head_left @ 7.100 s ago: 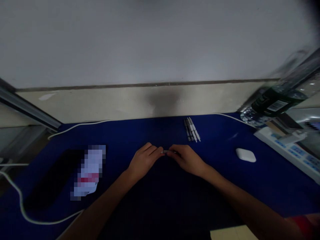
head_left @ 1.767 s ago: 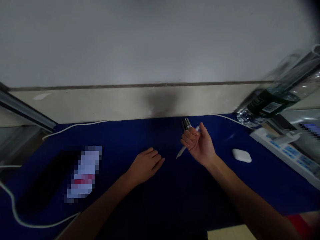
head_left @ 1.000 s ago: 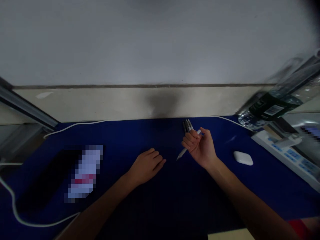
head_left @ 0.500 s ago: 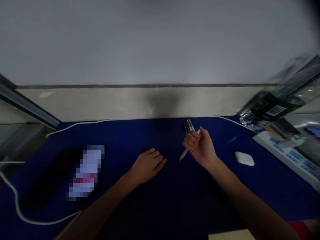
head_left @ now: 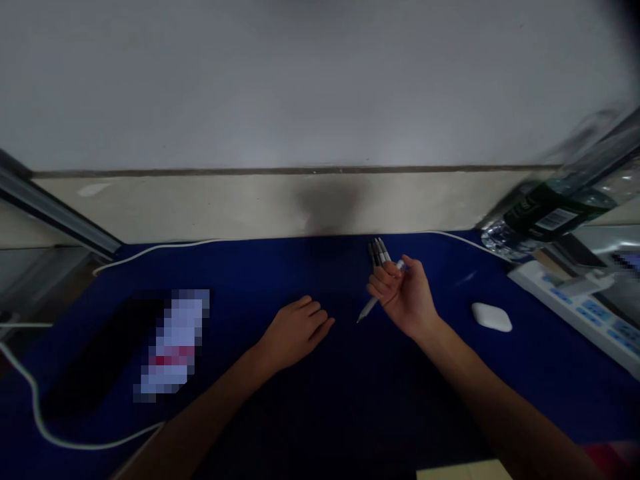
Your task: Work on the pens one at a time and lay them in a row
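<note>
My right hand (head_left: 403, 293) is closed around a grey pen (head_left: 369, 309), palm turned up, with the pen's tip pointing down and left. Just behind that hand, several pens (head_left: 379, 251) lie side by side on the blue table surface (head_left: 280, 267). My left hand (head_left: 297, 330) rests palm down on the table to the left of the pen, its fingers spread a little and pointing right. Nothing shows in it, though its palm is hidden.
A white case (head_left: 492, 317) lies right of my right arm. Farther right are a power strip (head_left: 575, 313) and a tilted-looking bottle (head_left: 547, 213). At left are a blurred-out screen (head_left: 175, 340) and a white cable (head_left: 34, 393). Yellow paper (head_left: 465, 471) shows at the near edge.
My right hand has shifted very slightly to the right with the pen still in it. My left hand has stayed nearly where it was.
</note>
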Available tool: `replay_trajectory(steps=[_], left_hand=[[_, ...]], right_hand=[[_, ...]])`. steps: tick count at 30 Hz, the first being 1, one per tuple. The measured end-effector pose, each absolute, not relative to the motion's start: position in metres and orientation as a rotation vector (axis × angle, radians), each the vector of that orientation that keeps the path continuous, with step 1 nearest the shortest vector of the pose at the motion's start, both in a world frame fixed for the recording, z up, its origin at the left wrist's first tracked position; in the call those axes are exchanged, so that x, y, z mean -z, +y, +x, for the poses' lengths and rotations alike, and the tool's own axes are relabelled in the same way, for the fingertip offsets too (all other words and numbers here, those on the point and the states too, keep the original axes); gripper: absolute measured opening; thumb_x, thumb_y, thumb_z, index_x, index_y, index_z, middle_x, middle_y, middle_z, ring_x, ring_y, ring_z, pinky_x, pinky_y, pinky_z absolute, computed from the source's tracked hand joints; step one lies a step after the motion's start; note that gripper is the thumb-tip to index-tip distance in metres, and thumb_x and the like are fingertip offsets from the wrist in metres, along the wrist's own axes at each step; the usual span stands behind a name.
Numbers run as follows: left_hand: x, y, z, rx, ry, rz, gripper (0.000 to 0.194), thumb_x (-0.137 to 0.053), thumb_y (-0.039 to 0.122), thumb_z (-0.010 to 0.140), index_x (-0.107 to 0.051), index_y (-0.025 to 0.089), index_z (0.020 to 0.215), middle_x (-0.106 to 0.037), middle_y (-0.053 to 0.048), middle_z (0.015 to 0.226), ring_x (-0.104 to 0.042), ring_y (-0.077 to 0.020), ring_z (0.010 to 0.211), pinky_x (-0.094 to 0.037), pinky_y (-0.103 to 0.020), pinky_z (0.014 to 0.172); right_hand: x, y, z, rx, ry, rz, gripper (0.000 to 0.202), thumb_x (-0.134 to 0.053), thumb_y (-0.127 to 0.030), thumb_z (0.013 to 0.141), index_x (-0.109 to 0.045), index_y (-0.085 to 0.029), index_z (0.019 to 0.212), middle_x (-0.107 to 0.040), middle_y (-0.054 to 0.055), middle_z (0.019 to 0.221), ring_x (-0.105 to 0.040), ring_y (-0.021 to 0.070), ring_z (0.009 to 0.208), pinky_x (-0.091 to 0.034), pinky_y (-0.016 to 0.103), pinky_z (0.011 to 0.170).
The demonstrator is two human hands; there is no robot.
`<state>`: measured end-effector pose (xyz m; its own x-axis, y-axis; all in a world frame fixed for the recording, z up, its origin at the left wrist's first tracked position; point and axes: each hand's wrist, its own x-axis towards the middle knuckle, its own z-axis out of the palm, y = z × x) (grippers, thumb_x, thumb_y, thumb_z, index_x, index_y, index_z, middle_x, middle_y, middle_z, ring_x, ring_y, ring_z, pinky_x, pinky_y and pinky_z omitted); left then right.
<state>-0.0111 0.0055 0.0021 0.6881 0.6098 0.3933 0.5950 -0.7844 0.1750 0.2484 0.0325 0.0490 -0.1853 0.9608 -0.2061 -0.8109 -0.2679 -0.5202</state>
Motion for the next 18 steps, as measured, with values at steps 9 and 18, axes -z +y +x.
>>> replay_trajectory(steps=[9,18], left_hand=[[-0.0034,0.0051,-0.0113,-0.676,1.024,2.857,0.049,-0.046,0.031,0.122,-0.068,0.02,0.08,-0.063,-0.002,0.075,-0.06,-0.019,0.076,-0.048,-0.033,0.072],[-0.0038,0.0057,-0.0098,-0.703,1.02,2.861,0.05,-0.044,0.033,0.123,-0.067,0.02,0.08,-0.063,-0.001,0.074,-0.06,-0.0185,0.075,-0.047,-0.033,0.071]], right_hand=[[-0.054,0.0307,0.2456,-1.771,-0.307,-0.583,0.052,-0.063,-0.042,0.096,-0.018,-0.028,0.074,-0.026,-0.008,0.059,-0.023,0.0125,0.051,-0.042,0.026,0.05],[-0.0492,0.0329,0.2479,-1.766,-0.411,-0.598,0.052,-0.064,-0.043,0.095,-0.022,-0.027,0.069,-0.02,-0.008,0.061,-0.018,0.0125,0.053,-0.039,0.026,0.051]])
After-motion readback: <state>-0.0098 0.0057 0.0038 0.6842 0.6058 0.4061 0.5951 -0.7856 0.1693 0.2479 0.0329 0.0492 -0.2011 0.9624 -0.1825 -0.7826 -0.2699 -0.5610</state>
